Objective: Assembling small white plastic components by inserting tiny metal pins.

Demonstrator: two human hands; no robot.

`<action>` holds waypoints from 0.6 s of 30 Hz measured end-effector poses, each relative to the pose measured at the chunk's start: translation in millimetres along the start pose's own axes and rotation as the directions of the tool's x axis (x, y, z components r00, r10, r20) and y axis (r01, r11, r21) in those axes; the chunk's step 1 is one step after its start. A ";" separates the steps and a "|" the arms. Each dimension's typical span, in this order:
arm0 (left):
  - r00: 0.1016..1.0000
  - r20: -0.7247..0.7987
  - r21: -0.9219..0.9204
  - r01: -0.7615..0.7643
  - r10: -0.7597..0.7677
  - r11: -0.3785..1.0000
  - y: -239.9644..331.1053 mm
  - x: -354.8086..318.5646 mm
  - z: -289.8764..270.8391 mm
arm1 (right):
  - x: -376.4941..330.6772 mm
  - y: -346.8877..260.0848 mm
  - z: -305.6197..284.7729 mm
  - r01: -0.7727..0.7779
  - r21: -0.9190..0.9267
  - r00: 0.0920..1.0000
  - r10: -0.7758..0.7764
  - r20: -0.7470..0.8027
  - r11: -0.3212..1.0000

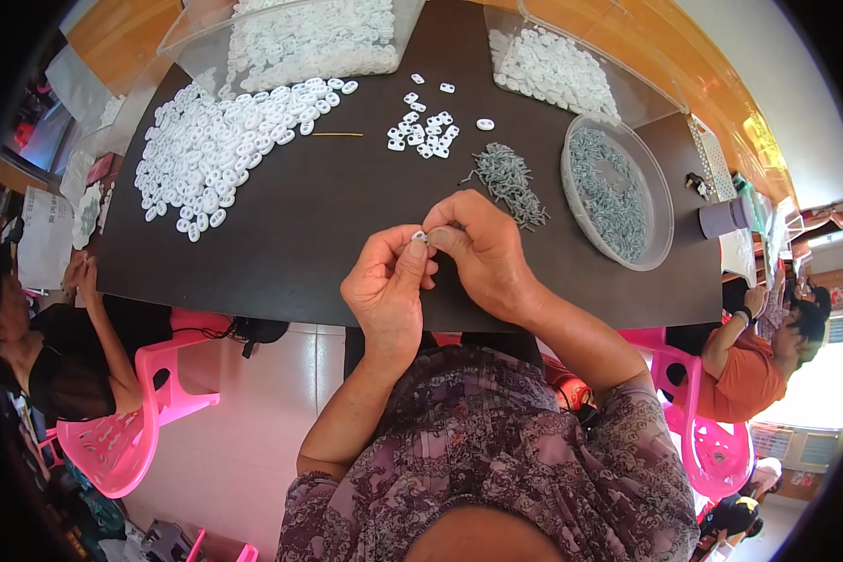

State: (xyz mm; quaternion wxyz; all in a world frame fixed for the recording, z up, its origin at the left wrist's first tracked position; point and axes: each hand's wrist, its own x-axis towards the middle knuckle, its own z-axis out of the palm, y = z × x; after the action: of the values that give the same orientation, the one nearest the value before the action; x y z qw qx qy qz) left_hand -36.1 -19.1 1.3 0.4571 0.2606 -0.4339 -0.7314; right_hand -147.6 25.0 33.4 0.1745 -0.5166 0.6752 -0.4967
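Note:
My left hand [387, 286] and my right hand [482, 251] meet over the near edge of a black table [300, 225]. Together they pinch one small white plastic piece [420, 237] between fingertips; a thin metal part seems pressed into it, but it is too small to be sure. Just beyond my right hand lies a loose heap of small grey metal clips [508, 180]. A small group of white pieces [423, 131] sits further back, and a large pile of the same white pieces [215, 150] spreads over the table's left side.
A round clear dish of grey clips [616, 195] stands at the right. Two clear bins of white pieces [300, 37] [557, 66] sit at the back. A person sits on a pink chair [131, 431] at left, another person [754, 361] at right.

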 end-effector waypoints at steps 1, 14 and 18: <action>1.000 0.008 -0.004 -0.004 0.004 1.000 -0.9 -0.7 -0.5 | -0.6 -0.8 1.9 0.025 -0.034 1.000 -0.026 -0.004 0.999; 0.999 -0.019 -0.039 0.026 -0.027 0.999 6.0 12.4 -4.5 | 84.1 53.9 -80.0 0.175 -0.550 0.981 -0.194 0.023 0.816; 1.000 0.002 -0.048 0.014 -0.014 0.999 2.8 13.9 -5.3 | 104.9 77.7 -82.0 0.192 -0.740 0.981 -0.146 0.127 0.645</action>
State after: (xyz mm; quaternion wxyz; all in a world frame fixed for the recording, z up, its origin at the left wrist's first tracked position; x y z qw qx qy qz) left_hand -36.9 -34.1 1.4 0.4575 0.2520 -0.4148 -0.7451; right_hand -292.3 -28.3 32.9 -0.0814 -0.6168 0.7632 -0.1744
